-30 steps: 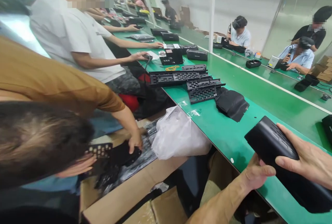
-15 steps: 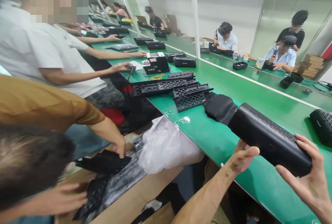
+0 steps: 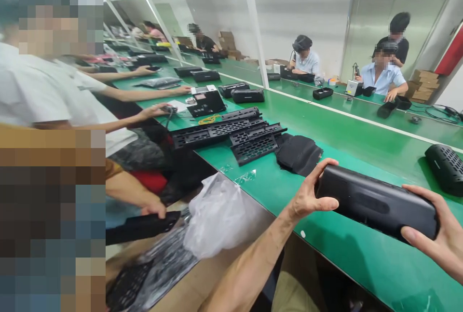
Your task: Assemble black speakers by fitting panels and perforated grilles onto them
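Observation:
A long black speaker housing (image 3: 372, 206) with rounded edges is held above the green bench, its smooth side facing me. My left hand (image 3: 310, 193) grips its left end, thumb on the near face and fingers over the top. Around the right end, my right hand (image 3: 436, 227) is closed, with the thumb on the lower front and fingers along the top edge. Behind my left hand lies a pile of black cloth-like pieces (image 3: 299, 154). Perforated black grille panels (image 3: 255, 143) rest beside that pile.
Another black speaker (image 3: 444, 169) stands at the bench's right. A white plastic bag (image 3: 219, 215) lies by the near edge, over a cardboard box (image 3: 181, 280). Co-workers stand close on my left, one reaching into that box. More people sit across the green bench (image 3: 365, 259).
The housing has turned in my hands, from its slotted face showing to its smooth side. My left hand has moved from beneath it to its left end. The view has shifted slightly right.

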### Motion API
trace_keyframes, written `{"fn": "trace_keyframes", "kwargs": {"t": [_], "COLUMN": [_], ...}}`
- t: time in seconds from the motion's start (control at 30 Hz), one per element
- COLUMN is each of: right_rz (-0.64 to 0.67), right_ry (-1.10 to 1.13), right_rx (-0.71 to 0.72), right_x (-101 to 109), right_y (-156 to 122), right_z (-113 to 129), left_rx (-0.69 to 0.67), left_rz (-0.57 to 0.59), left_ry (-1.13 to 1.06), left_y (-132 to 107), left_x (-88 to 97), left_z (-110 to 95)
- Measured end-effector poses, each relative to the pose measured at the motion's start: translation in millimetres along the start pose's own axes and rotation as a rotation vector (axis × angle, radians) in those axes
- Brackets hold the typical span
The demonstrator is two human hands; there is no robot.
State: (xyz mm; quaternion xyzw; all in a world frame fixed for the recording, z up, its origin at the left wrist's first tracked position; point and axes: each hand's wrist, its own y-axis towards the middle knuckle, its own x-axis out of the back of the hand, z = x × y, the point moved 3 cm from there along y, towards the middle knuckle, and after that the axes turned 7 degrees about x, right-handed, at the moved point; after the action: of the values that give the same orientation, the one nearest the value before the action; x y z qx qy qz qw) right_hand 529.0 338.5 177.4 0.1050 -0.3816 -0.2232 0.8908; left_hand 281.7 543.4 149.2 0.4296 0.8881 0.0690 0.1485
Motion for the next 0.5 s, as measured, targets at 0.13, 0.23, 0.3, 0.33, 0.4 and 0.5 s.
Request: {"fn": "trace_keyframes", "kwargs": {"t": [0.13, 0.23, 0.3, 0.33, 0.4, 0.5], "right_rz": [0.021, -0.072, -0.061, -0.055, -0.072, -0.075], "right_ry": [0.305, 0.466, 0.330, 0.269, 0.179, -0.113], "right_rx": [-0.020, 0.118, 0.124, 0.104, 0.128, 0.328], "right_x": [3.0, -30.7, -58.6, -67.0, -65.6, -36.4], "right_y": [1.4, -6.9, -9.5, -8.8, -4.4, 5.5], "right_z": [-3.7, -3.8, -5.7, -7.1, -7.7, -1.7], "left_rx": [-0.005, 0.098, 0.198, 0.236, 0.256, 0.110], "left_rz": [-0.165, -0.150, -0.054, -0.025, -0.056, -0.158], "left_ry": [-0.334, -0.663, -0.732, -0.694, -0.521, -0.209], "left_y": [-6.1, -9.9, -12.1, -13.4, -15.5, -15.8], "left_x": [-19.7, -55.7, -76.8, -80.9, -72.6, -41.2], "left_z": [40.2, 73.7, 89.3, 92.7, 87.7, 53.1]}}
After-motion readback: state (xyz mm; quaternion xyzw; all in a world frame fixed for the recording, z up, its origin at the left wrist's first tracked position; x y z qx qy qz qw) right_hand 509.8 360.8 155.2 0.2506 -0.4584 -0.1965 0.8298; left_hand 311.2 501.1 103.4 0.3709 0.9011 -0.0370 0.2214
